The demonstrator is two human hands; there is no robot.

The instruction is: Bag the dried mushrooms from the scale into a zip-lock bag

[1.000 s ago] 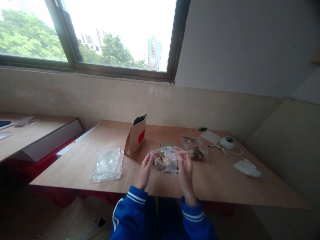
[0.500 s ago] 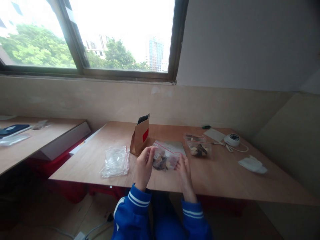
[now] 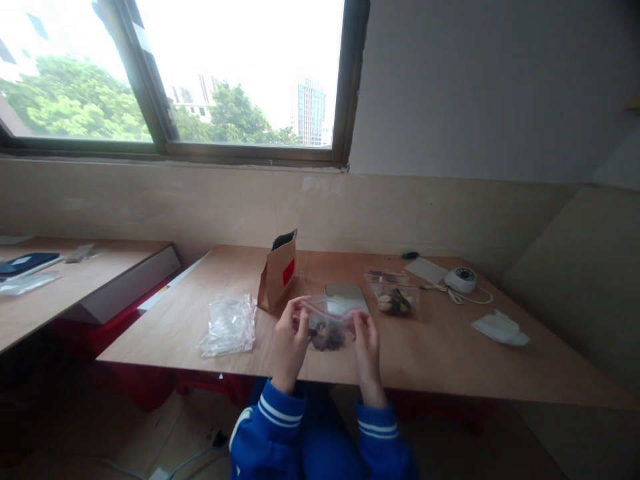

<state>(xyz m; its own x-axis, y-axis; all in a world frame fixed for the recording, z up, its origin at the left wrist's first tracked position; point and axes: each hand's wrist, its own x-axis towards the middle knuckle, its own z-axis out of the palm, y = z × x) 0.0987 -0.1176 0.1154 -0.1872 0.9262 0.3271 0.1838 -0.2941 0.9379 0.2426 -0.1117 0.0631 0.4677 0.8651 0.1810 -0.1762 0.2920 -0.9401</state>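
Note:
A small clear zip bag [image 3: 326, 328] with a red seal strip and dark and pale pieces inside hangs just above the wooden table [image 3: 440, 353]. My left hand [image 3: 290, 343] pinches its left top corner and my right hand [image 3: 366, 347] pinches the right top corner. Just behind the bag a flat grey tray [image 3: 345, 296] lies on the table. To the right sits a second filled zip bag [image 3: 393, 297]. An open brown paper pouch [image 3: 278, 272] with a red label stands behind my left hand.
A pile of empty clear zip bags [image 3: 229, 325] lies to the left. At the back right are a white round device with a cord [image 3: 461, 280], a white card [image 3: 426, 270], a green pen [image 3: 411, 255] and a white cloth [image 3: 500, 329]. Another desk [image 3: 65, 283] stands at left.
The bag came down and nearer to me, from over the tray to the table's front edge. My hands moved closer together along its top.

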